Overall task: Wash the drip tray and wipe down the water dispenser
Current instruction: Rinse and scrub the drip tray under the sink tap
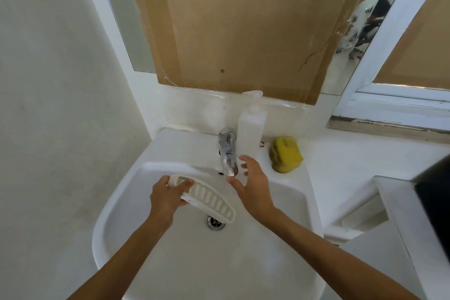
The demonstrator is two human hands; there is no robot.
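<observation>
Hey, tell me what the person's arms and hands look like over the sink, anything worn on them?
Both arms are bare from the bottom edge of the picture up to the hands: no sleeves show. The left hand and the right hand wear no gloves, and no watch, bracelet or ring can be seen on either wrist or on the fingers. No markings are visible on the arms.

Place: a washroom or bathroom corner.
Basin: a white ceramic sink (126,178) with a chrome tap (227,151) and a drain (215,222).
Wall: a mirror (126,22) partly covered with cardboard (233,22).
Supplies: a white soap dispenser (250,129) and a yellow sponge (285,154) beside the tap.
</observation>
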